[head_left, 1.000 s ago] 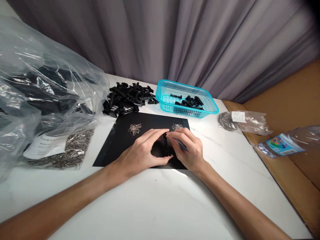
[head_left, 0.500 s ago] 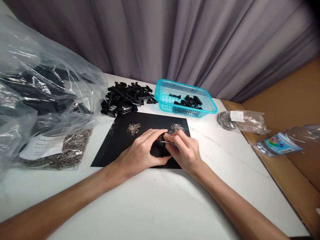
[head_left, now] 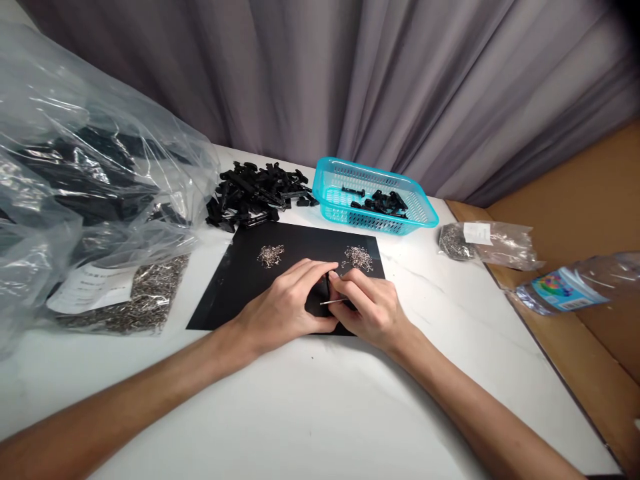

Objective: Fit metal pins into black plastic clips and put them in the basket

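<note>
Over the black mat (head_left: 225,287), my left hand (head_left: 285,300) curves its thumb and forefinger around a small black plastic part (head_left: 327,288), gripping it by its ends. The part is mostly covered by my fingers. My right hand (head_left: 373,303) is closed beside it, with a thin metal tool (head_left: 331,303) sticking out to the left from between the fingers. Its tip lies by the black part; whether they touch I cannot tell. Two piles of small bent wire pieces lie on the mat, a left pile (head_left: 271,256) and a right pile (head_left: 359,258).
Behind the mat is a heap of black plastic parts (head_left: 260,190). A blue basket (head_left: 425,213) holds several similar ones. On the left stand a large clear bag (head_left: 115,160) and a bag of metal pieces (head_left: 155,293). At right lie a smaller bag (head_left: 457,241) and a plastic bottle (head_left: 565,288).
The metal tool has shifted a little toward me along the black part and tilted slightly. My right fingers have moved slightly with it. The whole view has shifted a bit.
</note>
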`<state>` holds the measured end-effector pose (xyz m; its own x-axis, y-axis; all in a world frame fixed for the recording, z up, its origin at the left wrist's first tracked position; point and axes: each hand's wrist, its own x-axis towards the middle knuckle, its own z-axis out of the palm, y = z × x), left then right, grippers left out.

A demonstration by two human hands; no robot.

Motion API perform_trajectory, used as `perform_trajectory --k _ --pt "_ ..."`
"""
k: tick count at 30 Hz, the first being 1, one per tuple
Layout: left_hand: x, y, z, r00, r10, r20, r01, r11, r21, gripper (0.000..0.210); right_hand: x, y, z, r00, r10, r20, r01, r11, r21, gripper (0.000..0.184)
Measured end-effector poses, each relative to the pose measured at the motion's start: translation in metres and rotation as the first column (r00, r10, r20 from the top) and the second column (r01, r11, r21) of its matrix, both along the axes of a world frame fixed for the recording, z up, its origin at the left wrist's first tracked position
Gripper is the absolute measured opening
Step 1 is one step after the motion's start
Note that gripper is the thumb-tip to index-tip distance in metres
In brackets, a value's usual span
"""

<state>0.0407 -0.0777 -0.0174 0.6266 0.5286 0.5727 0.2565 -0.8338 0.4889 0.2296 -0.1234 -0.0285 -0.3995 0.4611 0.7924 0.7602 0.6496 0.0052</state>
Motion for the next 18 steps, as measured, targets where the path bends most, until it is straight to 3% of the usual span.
perform_trajectory --k 6,9,11,14,16,18 --pt "-0.002 0.003 0.000 1.000 -0.022 0.003 0.022 1.000 0.017 0.060 0.001 0.000 0.002 1.000 0.018 -0.023 -0.019 0.999 -0.039 0.017" --pt "-0.002 0.003 0.000 1.000 -0.006 -0.020 0.006 1.000 0.009 0.060 0.002 -0.002 0.006 0.974 0.058 -0.218 -0.103 0.975 -0.199 0.016" --pt "-0.002 0.003 0.000 0.999 0.008 -0.041 -0.008 1.000 0.003 0.060 0.002 -0.003 0.010 0.905 0.016 -0.426 -0.174 0.926 -0.335 0.011" --pt "-0.001 0.003 0.000 0.997 0.033 -0.071 -0.034 0.999 -0.020 0.059 0.002 -0.002 0.016 0.716 -0.147 -0.682 -0.303 0.815 -0.494 0.008" --pt "-0.001 0.002 0.001 0.996 0.042 -0.082 -0.045 0.998 -0.033 0.058 0.003 0.001 0.017 0.604 -0.235 -0.761 -0.421 0.717 -0.555 0.017" --pt "-0.001 0.002 0.002 0.996 0.039 -0.086 -0.042 0.998 -0.038 0.055 0.005 0.005 0.017 0.553 -0.283 -0.784 -0.508 0.631 -0.586 0.026"
